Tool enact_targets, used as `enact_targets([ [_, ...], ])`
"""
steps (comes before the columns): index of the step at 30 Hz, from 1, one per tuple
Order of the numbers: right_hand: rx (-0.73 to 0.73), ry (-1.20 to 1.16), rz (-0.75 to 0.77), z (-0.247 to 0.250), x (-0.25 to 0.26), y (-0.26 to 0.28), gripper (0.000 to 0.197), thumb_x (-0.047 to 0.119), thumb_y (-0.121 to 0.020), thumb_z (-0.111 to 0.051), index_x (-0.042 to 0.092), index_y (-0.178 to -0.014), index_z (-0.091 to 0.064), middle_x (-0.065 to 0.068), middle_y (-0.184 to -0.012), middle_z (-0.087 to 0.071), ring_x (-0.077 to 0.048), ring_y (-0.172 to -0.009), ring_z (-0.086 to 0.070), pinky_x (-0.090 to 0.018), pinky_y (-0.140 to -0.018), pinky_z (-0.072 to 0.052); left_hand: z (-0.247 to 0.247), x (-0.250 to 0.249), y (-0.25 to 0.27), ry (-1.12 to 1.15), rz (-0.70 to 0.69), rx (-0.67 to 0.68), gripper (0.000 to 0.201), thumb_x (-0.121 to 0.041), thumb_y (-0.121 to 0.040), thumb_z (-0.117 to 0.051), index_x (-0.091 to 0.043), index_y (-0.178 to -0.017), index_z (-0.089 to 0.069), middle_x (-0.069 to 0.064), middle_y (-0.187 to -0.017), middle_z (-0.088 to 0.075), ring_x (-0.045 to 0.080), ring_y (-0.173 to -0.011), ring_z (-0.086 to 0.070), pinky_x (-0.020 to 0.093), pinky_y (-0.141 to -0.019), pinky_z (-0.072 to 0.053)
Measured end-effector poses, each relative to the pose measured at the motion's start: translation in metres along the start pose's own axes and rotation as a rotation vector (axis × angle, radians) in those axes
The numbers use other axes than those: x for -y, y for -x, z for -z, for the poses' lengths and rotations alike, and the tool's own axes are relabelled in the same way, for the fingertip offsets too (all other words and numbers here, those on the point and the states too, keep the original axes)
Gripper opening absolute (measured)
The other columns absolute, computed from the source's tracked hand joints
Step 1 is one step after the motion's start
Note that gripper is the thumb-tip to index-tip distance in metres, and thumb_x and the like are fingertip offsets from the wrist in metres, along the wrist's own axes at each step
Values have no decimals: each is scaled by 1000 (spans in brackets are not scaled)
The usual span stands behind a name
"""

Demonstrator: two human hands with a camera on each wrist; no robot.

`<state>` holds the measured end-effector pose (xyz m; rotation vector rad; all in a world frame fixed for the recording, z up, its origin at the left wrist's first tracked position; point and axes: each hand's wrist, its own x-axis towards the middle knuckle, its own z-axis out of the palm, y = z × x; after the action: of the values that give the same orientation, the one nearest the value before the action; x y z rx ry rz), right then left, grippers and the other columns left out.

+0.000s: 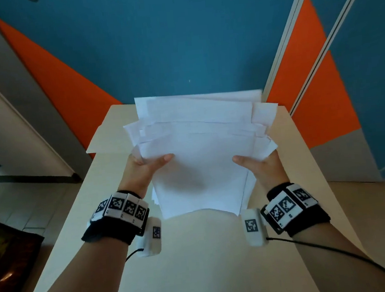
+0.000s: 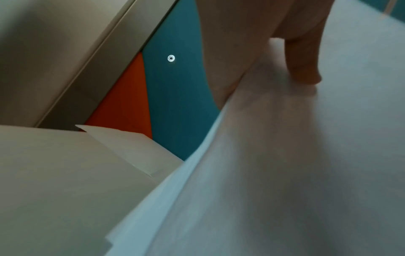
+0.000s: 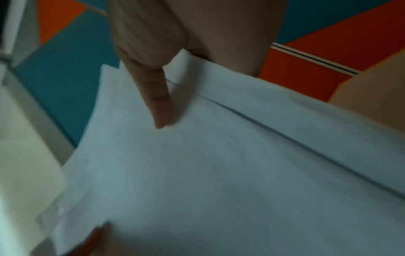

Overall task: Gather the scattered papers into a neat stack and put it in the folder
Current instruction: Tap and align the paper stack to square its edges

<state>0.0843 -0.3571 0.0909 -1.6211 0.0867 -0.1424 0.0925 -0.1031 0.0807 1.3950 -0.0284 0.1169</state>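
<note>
We see a pale table (image 1: 197, 262) filling the lower middle of the head view, with a teal and orange wall (image 1: 154, 44) across the top and a dark mat (image 1: 8, 262) at the lower left. A cream folder (image 1: 106, 134) lies open at the table's far end, its left corner jutting past the table edge; most of it is hidden behind the sheets. At centre frame, the stack of papers (image 1: 199, 159) is held up off the table in front of the folder, its upper edges fanned and uneven. Our left hand (image 1: 142, 171) grasps the stack's left edge, thumb lying on the top sheet, and our right hand (image 1: 260, 165) grasps the right edge likewise. Both wrist views are blurred, showing a thumb pressed on white paper.
</note>
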Motion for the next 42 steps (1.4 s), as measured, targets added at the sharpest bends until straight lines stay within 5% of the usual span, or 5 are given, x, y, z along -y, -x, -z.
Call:
enact_targets([
  [18, 96, -25, -132, 4, -12, 0, 29, 3, -69, -76, 18, -93, -67, 10, -81, -74, 0, -76, -70, -23, -73, -55, 7, 3, -8, -14, 83, 92, 68, -35, -34, -91, -8, -93, -70, -2, -90, -77, 14, -90, -72, 20, -72, -54],
  [24, -145, -391, -64, -10, 16, -4, 88, 67, -54, -71, 26, -130, -51, 1, -133, -58, -17, -124, -53, -41, -106, -40, -7, -16, -12, 74, -19, -38, 71, -27, -50, -87, -6, -113, -62, 3, -102, -75, 21, -97, -70, 30, -77, -55],
  [29, -296, -400, -99, -16, 22, -6, 53, 81, -54, -60, 35, -78, -72, -5, -105, -72, -30, -108, -63, -55, -102, -42, -18, -23, -8, 155, -75, -202, 24, -50, -80, -54, -31, -92, -62, -14, -88, -72, -1, -84, -67, 21, -76, -53],
  [33, -286, -405, -101, -20, 16, 1, 43, 68, -76, -49, 35, -62, -73, 2, -80, -74, -30, -97, -66, -56, -97, -47, -24, -26, -12, 132, -59, -295, 40, -69, -70, -46, -36, -78, -66, 1, -105, -62, 24, -111, -58, 41, -103, -40],
  [42, 204, -331, 14, -1, -10, 0, 95, 51, -57, -80, 3, -131, -44, -17, -126, -60, -27, -115, -60, -41, -92, -52, -23, -6, -8, 71, -6, -319, 28, -51, -83, -43, -27, -87, -55, -6, -86, -56, 11, -82, -54, 24, -71, -45],
])
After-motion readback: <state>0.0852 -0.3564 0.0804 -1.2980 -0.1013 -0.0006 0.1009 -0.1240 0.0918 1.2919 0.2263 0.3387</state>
